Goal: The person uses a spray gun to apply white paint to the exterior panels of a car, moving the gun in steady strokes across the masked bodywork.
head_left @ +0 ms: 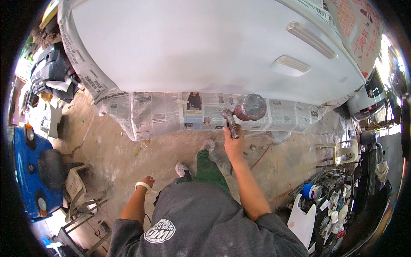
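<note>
My right hand [234,147] grips a paint spray gun [231,123] by its handle. A round, paint-stained cup [251,107] sits on the gun. Beyond it is a large white vehicle panel [180,51], its lower edge masked with newspaper [158,111]. The gun overlaps the newspaper in this view; I cannot tell how far apart they are. Off to my left side, my left hand [147,181] hangs low with its fingers curled in and nothing visible in them. A pale band circles that wrist. Neither hand appears to touch the panel.
A blue vehicle [34,171] and a plastic chair [77,186] stand at left, with a dark bumper [49,73] farther off. At right are another plastic chair [344,153], a blue-and-white can [311,191] and a cluttered surface of containers [336,214]. Concrete floor [115,150] lies between.
</note>
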